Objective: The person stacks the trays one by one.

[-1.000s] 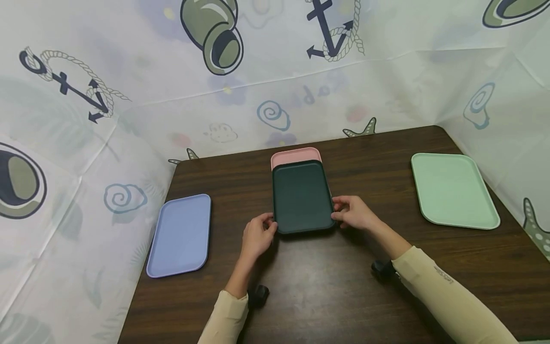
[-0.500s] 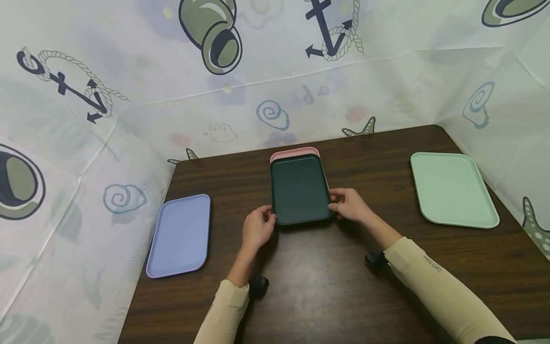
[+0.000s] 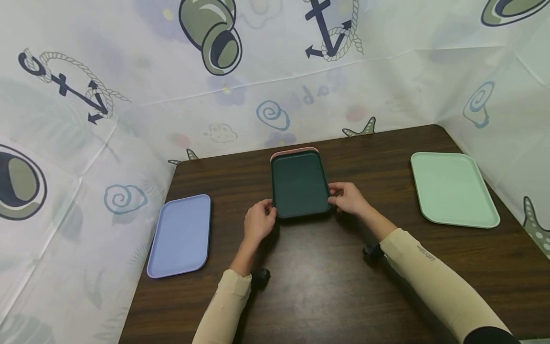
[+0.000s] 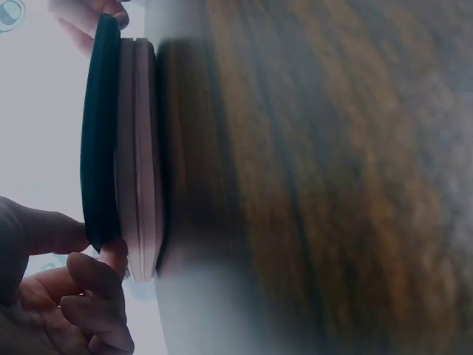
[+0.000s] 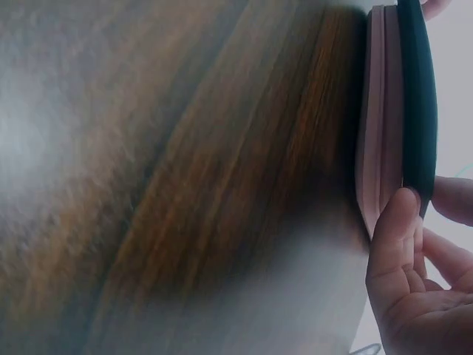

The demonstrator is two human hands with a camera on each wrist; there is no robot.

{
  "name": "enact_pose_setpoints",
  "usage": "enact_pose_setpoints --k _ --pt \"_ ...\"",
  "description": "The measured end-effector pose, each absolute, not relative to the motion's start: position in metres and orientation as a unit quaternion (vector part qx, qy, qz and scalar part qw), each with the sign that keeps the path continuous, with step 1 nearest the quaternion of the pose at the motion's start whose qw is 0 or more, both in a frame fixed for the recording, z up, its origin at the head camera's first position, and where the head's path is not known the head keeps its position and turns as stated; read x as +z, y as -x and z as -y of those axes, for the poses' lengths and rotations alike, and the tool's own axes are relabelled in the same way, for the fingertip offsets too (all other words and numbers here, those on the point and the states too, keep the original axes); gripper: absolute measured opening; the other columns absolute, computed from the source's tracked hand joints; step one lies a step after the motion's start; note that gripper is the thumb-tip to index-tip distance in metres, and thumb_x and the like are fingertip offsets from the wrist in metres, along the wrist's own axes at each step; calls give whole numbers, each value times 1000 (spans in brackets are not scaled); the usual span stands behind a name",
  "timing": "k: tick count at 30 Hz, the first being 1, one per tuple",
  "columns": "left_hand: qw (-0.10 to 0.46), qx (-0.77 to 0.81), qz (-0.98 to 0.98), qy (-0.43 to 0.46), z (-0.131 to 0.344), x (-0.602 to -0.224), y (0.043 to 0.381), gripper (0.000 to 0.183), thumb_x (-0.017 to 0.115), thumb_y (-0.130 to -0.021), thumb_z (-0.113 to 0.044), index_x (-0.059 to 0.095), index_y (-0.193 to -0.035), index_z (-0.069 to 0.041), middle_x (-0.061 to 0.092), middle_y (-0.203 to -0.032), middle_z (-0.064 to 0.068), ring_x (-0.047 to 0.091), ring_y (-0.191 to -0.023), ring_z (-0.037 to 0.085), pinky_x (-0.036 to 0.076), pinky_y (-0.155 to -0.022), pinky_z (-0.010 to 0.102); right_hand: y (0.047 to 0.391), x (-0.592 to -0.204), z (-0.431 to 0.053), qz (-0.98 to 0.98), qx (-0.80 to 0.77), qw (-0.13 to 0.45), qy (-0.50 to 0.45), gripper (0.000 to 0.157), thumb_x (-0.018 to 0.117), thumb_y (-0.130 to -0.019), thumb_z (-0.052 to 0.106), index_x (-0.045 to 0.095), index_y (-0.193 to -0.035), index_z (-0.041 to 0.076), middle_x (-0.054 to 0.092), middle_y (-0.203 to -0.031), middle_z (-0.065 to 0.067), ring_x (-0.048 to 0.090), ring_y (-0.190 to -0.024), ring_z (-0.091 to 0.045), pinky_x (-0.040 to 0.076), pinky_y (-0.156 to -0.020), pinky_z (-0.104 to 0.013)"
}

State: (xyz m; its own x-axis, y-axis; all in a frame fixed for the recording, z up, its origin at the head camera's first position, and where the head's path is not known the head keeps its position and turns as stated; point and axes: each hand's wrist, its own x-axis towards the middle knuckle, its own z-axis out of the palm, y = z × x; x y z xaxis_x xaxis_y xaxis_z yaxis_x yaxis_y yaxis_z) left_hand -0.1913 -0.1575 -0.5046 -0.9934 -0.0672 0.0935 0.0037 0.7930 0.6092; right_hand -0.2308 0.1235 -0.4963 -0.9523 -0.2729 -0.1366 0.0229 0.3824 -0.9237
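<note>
A dark green tray (image 3: 300,185) lies over pink trays, whose far rim (image 3: 294,151) shows as a thin strip in the head view. In the left wrist view the pink trays (image 4: 139,155) look like two stacked edges under the dark green tray (image 4: 100,133). My left hand (image 3: 259,221) pinches the dark green tray's near left corner between thumb and fingers. At its near right corner my right hand (image 3: 349,198) pinches the same tray, with the thumb on top and fingers (image 5: 399,222) below, beside the pink edges.
A blue tray (image 3: 180,236) lies at the left of the brown wooden table (image 3: 309,286). Toward the right edge sits a light green tray (image 3: 454,190). A printed white cloth (image 3: 240,114) hangs behind and beside the table.
Both hands have moved the dark green tray away from me, toward the table's far edge. It now covers nearly all of the pink, which showed a wider strip before.
</note>
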Motion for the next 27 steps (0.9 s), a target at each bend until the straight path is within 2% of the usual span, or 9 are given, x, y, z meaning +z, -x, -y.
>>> enact_pose_setpoints --k 5,9,15,22,27 --pt "63 -322 945 -16 155 -507 197 29 61 -91 -20 71 -117 -11 65 -87 -3 46 -57 16 37 -49 32 236 -496 -125 -821 -550 129 75 48 60 -92 -2 47 -137 -12 54 -117 -25 59 -80 -21 52 -59 -28" --pt "71 -322 944 -11 155 -507 202 29 61 -91 -19 71 -117 -10 66 -87 -2 49 -60 17 40 -52 34 240 -495 -126 -824 -546 134 73 49 59 -92 -1 46 -138 -11 54 -119 -25 58 -80 -20 53 -61 -31" --pt "75 -313 947 -14 156 -510 206 28 61 -92 -19 71 -117 -10 67 -89 -1 54 -68 18 44 -58 36 246 -496 -125 -828 -537 140 86 49 59 -93 0 45 -139 -11 53 -120 -26 60 -84 -25 55 -64 -36" --pt "87 -306 948 -7 157 -511 210 28 63 -92 -19 71 -116 -9 67 -89 0 53 -65 19 42 -55 35 251 -496 -123 -831 -532 141 83 50 59 -94 1 44 -140 -10 53 -120 -25 59 -85 -23 53 -61 -30" --pt "84 -303 949 -9 158 -512 211 29 63 -92 -21 71 -118 -10 66 -90 -1 55 -68 19 43 -55 35 255 -499 -122 -832 -531 138 83 49 59 -93 0 45 -139 -11 53 -117 -24 58 -86 -23 53 -60 -30"
